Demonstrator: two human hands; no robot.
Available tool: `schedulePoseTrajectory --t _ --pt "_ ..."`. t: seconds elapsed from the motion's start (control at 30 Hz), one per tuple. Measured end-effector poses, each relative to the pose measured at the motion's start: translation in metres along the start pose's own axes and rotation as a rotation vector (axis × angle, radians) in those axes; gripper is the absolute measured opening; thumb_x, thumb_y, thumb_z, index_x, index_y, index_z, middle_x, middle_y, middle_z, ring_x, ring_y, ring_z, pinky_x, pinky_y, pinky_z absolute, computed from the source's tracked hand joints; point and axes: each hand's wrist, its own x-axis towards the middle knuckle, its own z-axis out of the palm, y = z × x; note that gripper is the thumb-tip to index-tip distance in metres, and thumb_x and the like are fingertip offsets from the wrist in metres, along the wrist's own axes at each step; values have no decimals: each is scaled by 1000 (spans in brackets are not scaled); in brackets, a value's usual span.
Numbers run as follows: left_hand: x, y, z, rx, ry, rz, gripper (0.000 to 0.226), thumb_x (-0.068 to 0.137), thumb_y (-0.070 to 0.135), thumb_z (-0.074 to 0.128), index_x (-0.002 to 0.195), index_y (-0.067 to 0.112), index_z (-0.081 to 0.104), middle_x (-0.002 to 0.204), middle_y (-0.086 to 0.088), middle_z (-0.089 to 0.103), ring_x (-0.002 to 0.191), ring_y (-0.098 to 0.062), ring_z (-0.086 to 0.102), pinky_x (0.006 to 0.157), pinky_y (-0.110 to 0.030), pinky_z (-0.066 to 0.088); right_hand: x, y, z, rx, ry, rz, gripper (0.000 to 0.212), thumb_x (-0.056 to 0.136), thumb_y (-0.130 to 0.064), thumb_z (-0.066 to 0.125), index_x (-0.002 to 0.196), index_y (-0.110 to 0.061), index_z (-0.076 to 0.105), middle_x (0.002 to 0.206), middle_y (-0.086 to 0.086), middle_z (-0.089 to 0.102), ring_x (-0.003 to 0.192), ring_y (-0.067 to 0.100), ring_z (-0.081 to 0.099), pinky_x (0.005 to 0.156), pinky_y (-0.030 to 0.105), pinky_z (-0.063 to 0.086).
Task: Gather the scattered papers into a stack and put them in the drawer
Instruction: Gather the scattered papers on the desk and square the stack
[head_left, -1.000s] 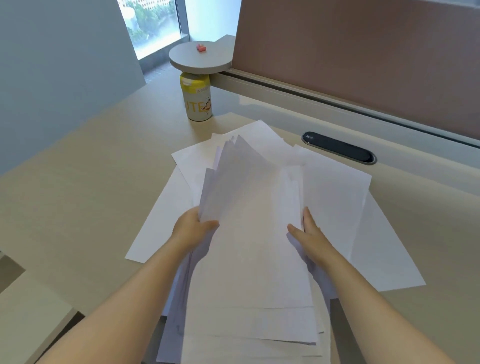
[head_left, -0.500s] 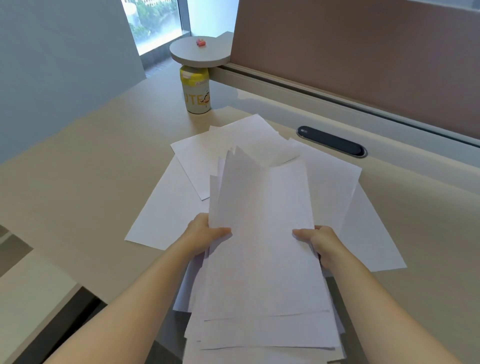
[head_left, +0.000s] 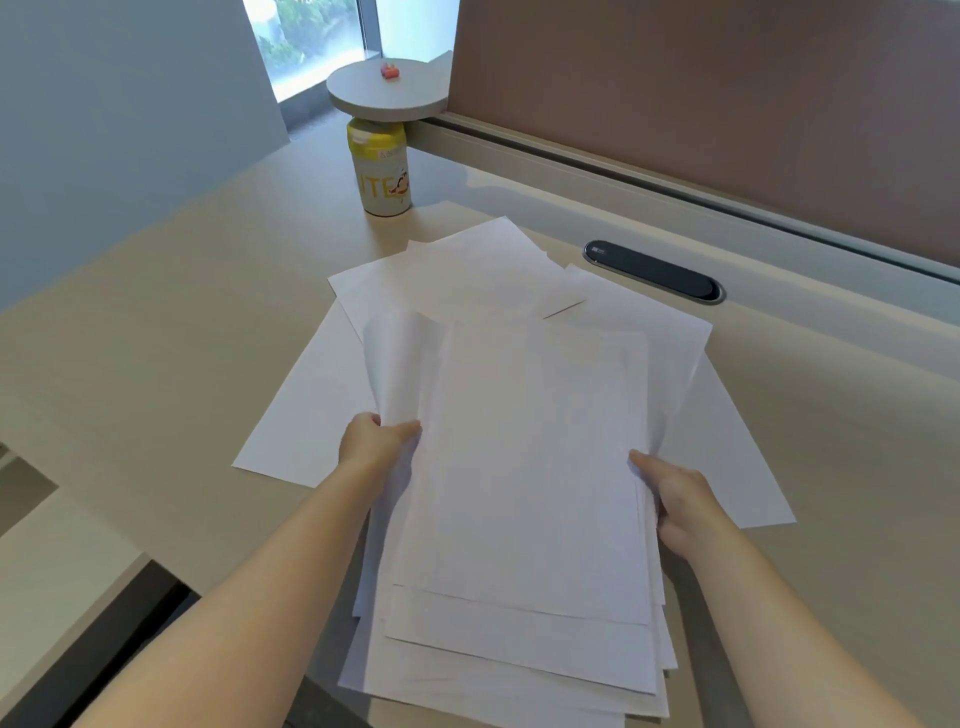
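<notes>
A loose stack of white papers (head_left: 524, 483) lies between my hands, its near end hanging past the desk's front edge. My left hand (head_left: 375, 442) grips the stack's left edge, where one sheet curls upward. My right hand (head_left: 672, 493) grips the right edge. Under and beyond the stack, several more white sheets (head_left: 457, 275) lie spread on the beige desk (head_left: 156, 322). No drawer shows in this view.
A yellow and white can (head_left: 382, 171) stands at the back of the desk under a round grey shelf (head_left: 387, 96). A black oval cable port (head_left: 652, 270) sits behind the papers. A brown partition (head_left: 727, 88) bounds the desk's far side.
The held stack has dropped from tilted up to nearly flat and spread wider. Both hands have shifted outward along its side edges, the right hand lower and farther right.
</notes>
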Motion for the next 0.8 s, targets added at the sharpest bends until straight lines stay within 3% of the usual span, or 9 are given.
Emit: schedulePoseTrajectory --t 0.07,0.17,0.23,0.4,0.57,0.6,0.67,0.73,0.8 --pt "2 4 0 -127 -2 10 17 82 17 61 78 5 50 77 -12 53 60 -23 48 56 -26 37 3 1 -3 54 16 18 33 89 -13 54 116 5 57 105 15 63 92 29 59 97 42 46" --pt "4 11 -5 -206 78 -15 19 84 16 56 95 4 48 80 -10 51 76 -26 49 70 -32 37 5 -1 -1 15 -15 -3 29 87 -7 55 113 6 56 93 12 64 81 26 60 83 35 48" --pt "10 10 -12 -140 78 -43 12 85 12 58 84 4 48 79 -9 49 86 -25 46 73 -33 36 7 -3 1 -86 -25 -38 29 84 1 57 112 5 54 85 9 61 78 27 59 71 33 50" --pt "25 -1 -31 274 100 31 42 76 5 68 56 12 32 60 -7 40 63 -23 40 57 -27 29 11 -9 14 -175 -10 -159 35 82 15 50 112 -1 53 102 12 59 78 27 58 66 35 49" --pt "15 2 -35 128 -110 23 30 91 18 53 63 10 44 43 -1 53 42 -20 40 50 -20 32 16 -13 26 -208 -57 -220 40 79 18 48 111 -4 55 92 11 62 87 30 57 85 37 47" --pt "13 3 -34 75 -125 7 32 95 27 44 68 10 48 49 -11 59 47 -25 45 57 -25 36 16 -14 30 -204 -71 -221 39 80 18 47 110 -5 55 87 8 61 87 29 57 85 36 46" --pt "14 1 -32 -68 -133 -69 46 97 38 30 111 5 58 110 -39 58 100 -44 58 94 -35 41 17 -12 40 -206 -99 -214 35 81 16 47 106 -7 53 86 7 60 84 27 57 83 36 47" --pt "12 0 -31 -218 -206 -111 55 97 35 31 142 2 32 150 -20 34 141 -28 31 111 -31 25 18 -9 51 -232 -125 -209 32 83 14 45 106 -7 54 86 8 61 79 25 58 75 33 50" --pt "10 -2 -35 -355 -273 -151 53 96 21 40 144 1 26 148 -11 38 141 -22 31 102 -30 31 20 -5 59 -256 -146 -198 30 85 12 42 103 -9 55 80 4 60 71 19 57 62 24 48"
